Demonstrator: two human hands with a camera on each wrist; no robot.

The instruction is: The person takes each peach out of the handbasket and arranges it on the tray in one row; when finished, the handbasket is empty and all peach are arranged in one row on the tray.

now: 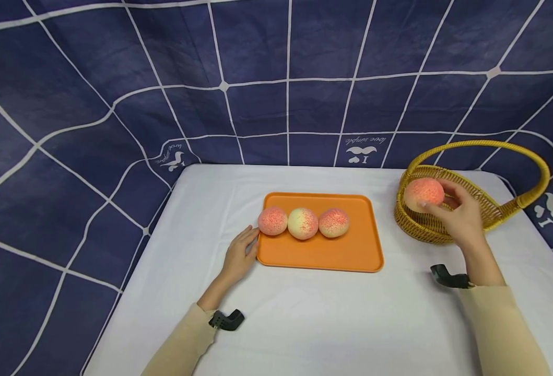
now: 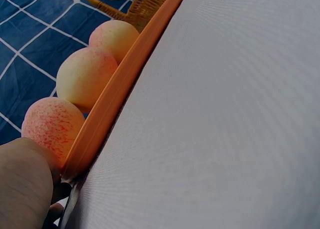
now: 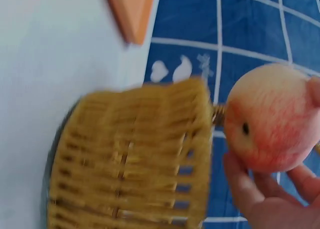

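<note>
My right hand (image 1: pixel 461 211) holds a pink-orange peach (image 1: pixel 424 195) between thumb and fingers, over the left part of a yellow wicker basket (image 1: pixel 422 228). In the right wrist view the peach (image 3: pixel 272 119) shows a small dark pit, and the basket's woven side (image 3: pixel 130 159) is beside it. My left hand (image 1: pixel 238 256) rests against the left edge of an orange tray (image 1: pixel 320 258), its fingers beside the nearest peach (image 1: pixel 272 221). Alongside that one, a paler peach (image 1: pixel 303 223) and a third peach (image 1: pixel 334 223) form a row on the tray.
A white cloth (image 1: pixel 304 318) covers the table. Behind it hangs a dark blue curtain (image 1: pixel 257 109) with white grid lines. The basket's tall arched handle (image 1: pixel 483 142) rises behind and to the right of my right hand.
</note>
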